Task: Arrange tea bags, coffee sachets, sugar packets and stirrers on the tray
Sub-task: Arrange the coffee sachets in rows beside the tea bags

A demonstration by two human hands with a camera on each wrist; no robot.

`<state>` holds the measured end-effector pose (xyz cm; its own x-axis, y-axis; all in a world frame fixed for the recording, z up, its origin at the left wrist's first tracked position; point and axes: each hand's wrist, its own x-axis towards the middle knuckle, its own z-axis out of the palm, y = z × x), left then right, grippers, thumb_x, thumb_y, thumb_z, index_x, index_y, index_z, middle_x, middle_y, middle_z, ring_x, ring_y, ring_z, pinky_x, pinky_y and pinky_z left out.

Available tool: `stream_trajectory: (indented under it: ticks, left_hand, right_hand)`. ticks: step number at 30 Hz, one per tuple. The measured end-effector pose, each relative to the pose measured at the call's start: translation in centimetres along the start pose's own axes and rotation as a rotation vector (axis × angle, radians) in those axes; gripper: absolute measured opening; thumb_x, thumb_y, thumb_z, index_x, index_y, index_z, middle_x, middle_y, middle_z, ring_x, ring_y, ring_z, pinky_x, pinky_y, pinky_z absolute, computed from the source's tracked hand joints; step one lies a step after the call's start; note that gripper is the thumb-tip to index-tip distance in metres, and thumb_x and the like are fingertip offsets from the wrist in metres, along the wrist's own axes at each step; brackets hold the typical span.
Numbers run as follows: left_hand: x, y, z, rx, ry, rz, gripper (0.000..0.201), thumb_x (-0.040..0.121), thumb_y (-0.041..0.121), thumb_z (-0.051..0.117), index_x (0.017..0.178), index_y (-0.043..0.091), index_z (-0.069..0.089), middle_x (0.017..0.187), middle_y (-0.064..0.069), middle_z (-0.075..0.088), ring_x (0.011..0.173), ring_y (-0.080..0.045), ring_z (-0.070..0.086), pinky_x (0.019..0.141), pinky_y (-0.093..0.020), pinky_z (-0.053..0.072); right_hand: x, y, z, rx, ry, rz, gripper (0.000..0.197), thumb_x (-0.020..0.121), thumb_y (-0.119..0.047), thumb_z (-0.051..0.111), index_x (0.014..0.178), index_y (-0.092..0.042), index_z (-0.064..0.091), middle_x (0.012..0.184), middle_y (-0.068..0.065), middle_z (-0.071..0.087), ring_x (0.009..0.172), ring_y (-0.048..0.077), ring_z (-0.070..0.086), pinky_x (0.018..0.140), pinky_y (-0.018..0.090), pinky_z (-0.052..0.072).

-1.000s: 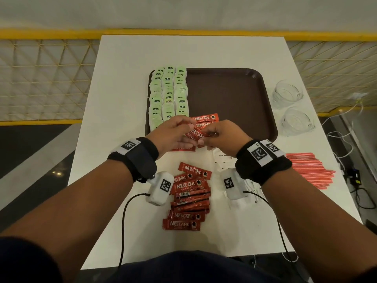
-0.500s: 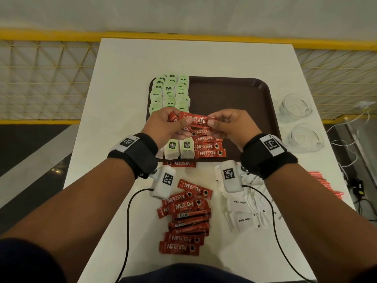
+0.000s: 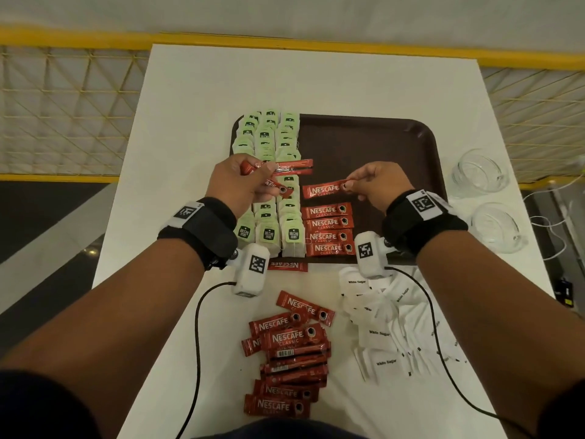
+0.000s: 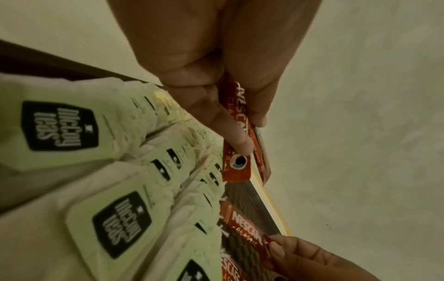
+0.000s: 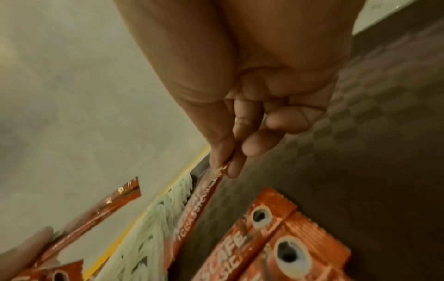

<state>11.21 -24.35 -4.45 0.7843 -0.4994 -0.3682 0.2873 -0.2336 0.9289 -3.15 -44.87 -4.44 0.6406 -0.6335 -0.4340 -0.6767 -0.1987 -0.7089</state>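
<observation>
A dark brown tray lies on the white table. Green tea bags fill its left side in rows. Beside them lie several red coffee sachets in a column. My left hand grips a small bunch of coffee sachets above the tea bags, also seen in the left wrist view. My right hand pinches the right end of one coffee sachet just above the column, the pinched sachet hanging edge-on.
Loose coffee sachets are heaped on the table near me, with one more at the tray's front edge. White sugar packets lie to their right. Two glass cups stand right of the tray. A yellow railing runs behind the table.
The hands have parted: the right hand has pulled one sachet out of the bunch toward the right, over the column. The left hand keeps the others above the tea bags.
</observation>
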Motion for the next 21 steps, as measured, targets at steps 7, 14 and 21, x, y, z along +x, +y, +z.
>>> stream_trajectory:
  ticks: [7, 14, 21]
  left_hand:
    - [0.1, 0.0, 0.3, 0.002, -0.003, -0.003, 0.018, 0.089, 0.025, 0.071, 0.095, 0.012, 0.06, 0.085, -0.012, 0.075, 0.065, -0.019, 0.072, 0.055, -0.024, 0.056]
    - [0.1, 0.0, 0.9, 0.023, -0.054, -0.021, 0.023, 0.088, 0.026, 0.071, 0.098, 0.008, 0.06, 0.08, -0.01, 0.075, 0.065, -0.019, 0.073, 0.058, -0.026, 0.059]
    - [-0.1, 0.0, 1.8, 0.061, -0.121, -0.009, 0.02, 0.089, 0.029, 0.07, 0.095, 0.012, 0.062, 0.078, -0.007, 0.073, 0.064, -0.015, 0.071, 0.056, -0.023, 0.057]
  right_hand:
    - [1.9, 0.0, 1.8, -0.236, -0.04, 0.107, 0.018, 0.083, -0.029, 0.074, 0.094, -0.017, 0.066, 0.091, -0.004, 0.063, 0.086, 0.014, 0.058, 0.08, 0.032, 0.044]
    - [1.6, 0.9, 2.0, -0.214, 0.075, 0.055, 0.018, 0.083, -0.033, 0.074, 0.093, -0.025, 0.061, 0.092, -0.008, 0.06, 0.09, 0.013, 0.06, 0.076, 0.03, 0.048]
    - [-1.1, -2.8, 1.2, 0.073, -0.072, -0.137, 0.029, 0.097, -0.044, 0.051, 0.097, -0.019, 0.066, 0.083, -0.001, 0.068, 0.061, 0.005, 0.055, 0.063, 0.021, 0.047]
